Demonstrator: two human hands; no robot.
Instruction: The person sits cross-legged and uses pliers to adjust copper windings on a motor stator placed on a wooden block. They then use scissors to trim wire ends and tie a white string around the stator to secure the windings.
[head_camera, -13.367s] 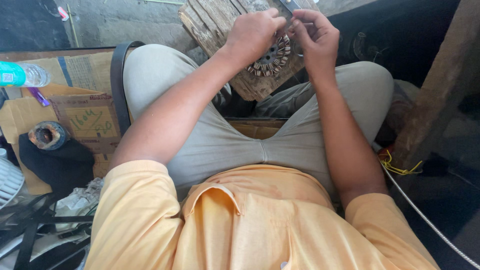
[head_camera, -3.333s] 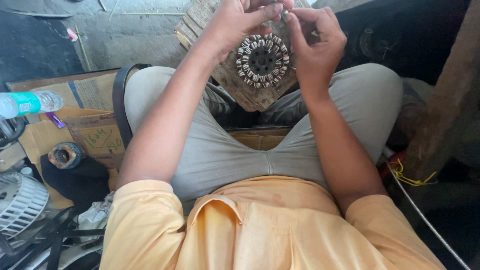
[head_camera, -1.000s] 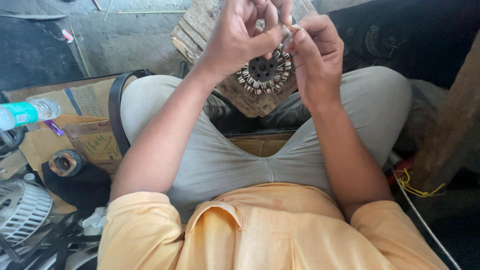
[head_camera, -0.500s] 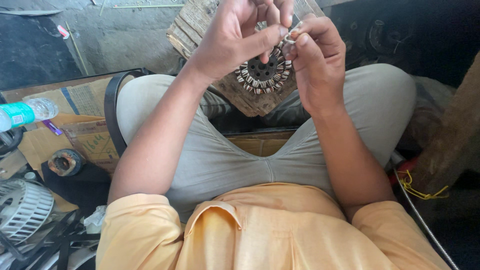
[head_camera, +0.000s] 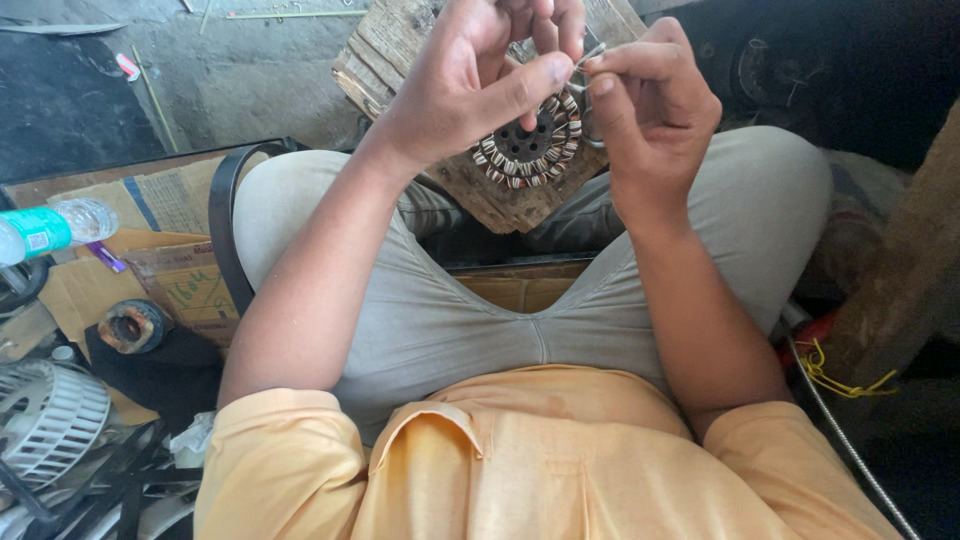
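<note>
Wound stator ring (head_camera: 527, 142): upper centre of frame, resting on a wooden block (head_camera: 400, 50). Left hand (head_camera: 470, 80) and right hand (head_camera: 650, 105) pinch a thin wire (head_camera: 588, 57) above it, fingers narrow. Step: winding; next likely needs threading a slot.

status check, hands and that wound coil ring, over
Left hand and right hand both pinching a thin wire. Coil ring on wooden block. Nothing in the way.

The block (head_camera: 490, 190) was rough, weathered wood; the stator (head_camera: 530, 150) seemed metal wound with glossy wire; the trousers (head_camera: 450, 320) matt cloth.
</note>
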